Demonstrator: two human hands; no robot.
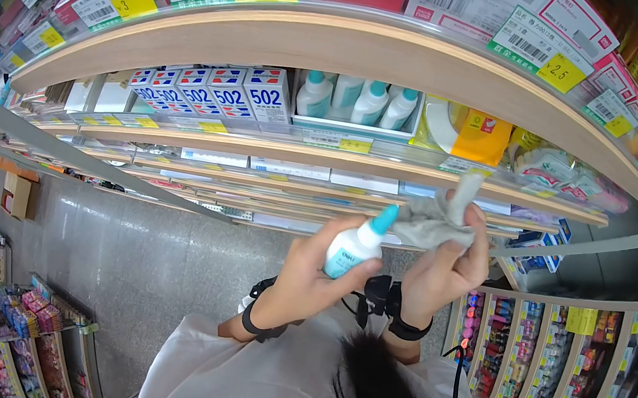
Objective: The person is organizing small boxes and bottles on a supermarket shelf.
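Note:
My left hand (305,271) is wrapped round a white glue bottle (351,252) with a teal pointed cap, which tilts up and to the right. The label reads deli. Just right of it, my right hand (448,273) pinches a crumpled grey cloth (431,224), one end sticking up past the fingers. The cloth's left edge is right by the bottle's cap. Both wrists wear black bands. On the shelf ahead, a white tray (352,129) holds several similar bottles (369,105).
Boxes marked 502 (267,97) stand left of the tray, and a roll in yellow-orange packaging (481,135) lies right of it. A wooden shelf edge (345,41) with price tags runs above. Grey floor (133,252) lies below, with more racks (553,365) at right and left.

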